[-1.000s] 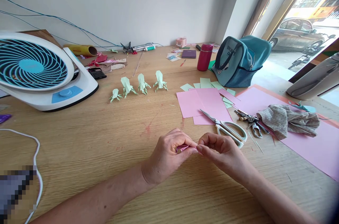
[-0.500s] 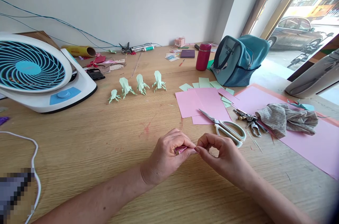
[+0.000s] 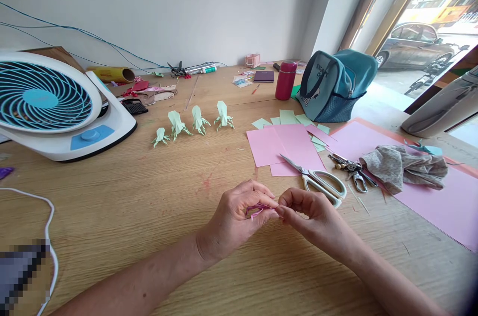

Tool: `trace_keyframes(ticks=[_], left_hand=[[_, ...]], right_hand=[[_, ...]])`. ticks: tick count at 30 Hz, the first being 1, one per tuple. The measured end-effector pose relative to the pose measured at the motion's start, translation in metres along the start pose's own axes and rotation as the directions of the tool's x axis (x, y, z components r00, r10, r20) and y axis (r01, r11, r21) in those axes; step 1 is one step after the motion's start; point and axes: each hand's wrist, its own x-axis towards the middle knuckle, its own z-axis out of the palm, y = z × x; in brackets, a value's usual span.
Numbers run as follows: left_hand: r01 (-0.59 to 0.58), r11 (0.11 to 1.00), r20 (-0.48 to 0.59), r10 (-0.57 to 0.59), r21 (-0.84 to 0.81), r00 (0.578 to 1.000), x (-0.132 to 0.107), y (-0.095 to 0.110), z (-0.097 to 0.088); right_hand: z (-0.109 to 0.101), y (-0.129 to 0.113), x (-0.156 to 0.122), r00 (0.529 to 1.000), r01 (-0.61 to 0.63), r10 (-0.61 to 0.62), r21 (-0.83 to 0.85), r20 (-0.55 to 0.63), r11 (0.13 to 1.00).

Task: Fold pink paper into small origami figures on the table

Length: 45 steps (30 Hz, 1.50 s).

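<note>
A small piece of folded pink paper shows between the fingers of my left hand, which is closed round it. My right hand pinches at the paper's right end, its thumb and forefinger meeting the left fingertips; the pinched part itself is hidden. Both hands hover just above the wooden table. Just beyond the right hand lie white-handled scissors, their blades resting over pink paper sheets. Several pale green folded paper figures stand in a row farther back.
On the left stands a white fan, with a white cable nearer me. A red flask and a blue bag stand at the back right. Keys and a grey cloth lie on the right by larger pink sheets.
My left fingers have shifted slightly, and more of the folded pink paper shows between them. The right hand keeps its pinch at nearly the same place.
</note>
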Motion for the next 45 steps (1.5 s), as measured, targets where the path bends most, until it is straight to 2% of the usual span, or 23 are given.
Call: trace_keyframes(ticks=[5,15,21,28,36,45], left_hand=[[-0.079,0.989,-0.007,0.08,0.128,0.997,0.002,0.003,-0.002],[-0.025,0.994,-0.017,0.027,0.109,1.0,-0.003,0.002,0.0],[-0.074,0.988,-0.027,0.078,0.139,0.997,-0.002,0.001,0.001],[-0.08,0.985,-0.017,0.083,0.151,0.996,-0.002,-0.002,0.001],[-0.095,0.993,-0.06,0.099,0.077,0.993,0.0,-0.003,0.001],[-0.116,0.99,-0.038,0.119,0.082,0.992,0.001,-0.004,-0.001]], right_hand=[[-0.002,-0.003,-0.002,0.999,0.021,-0.022,-0.069,-0.026,0.997],[0.0,-0.003,-0.002,0.999,0.029,-0.033,-0.114,-0.031,0.993],[0.002,-0.002,-0.003,0.999,0.039,-0.043,-0.129,-0.028,0.991],[0.004,-0.006,-0.003,0.995,0.072,-0.083,-0.168,-0.062,0.983],[-0.001,0.004,0.001,0.998,-0.017,0.011,0.098,0.063,0.995],[-0.002,0.005,0.003,0.99,-0.114,0.092,0.213,0.108,0.97]])
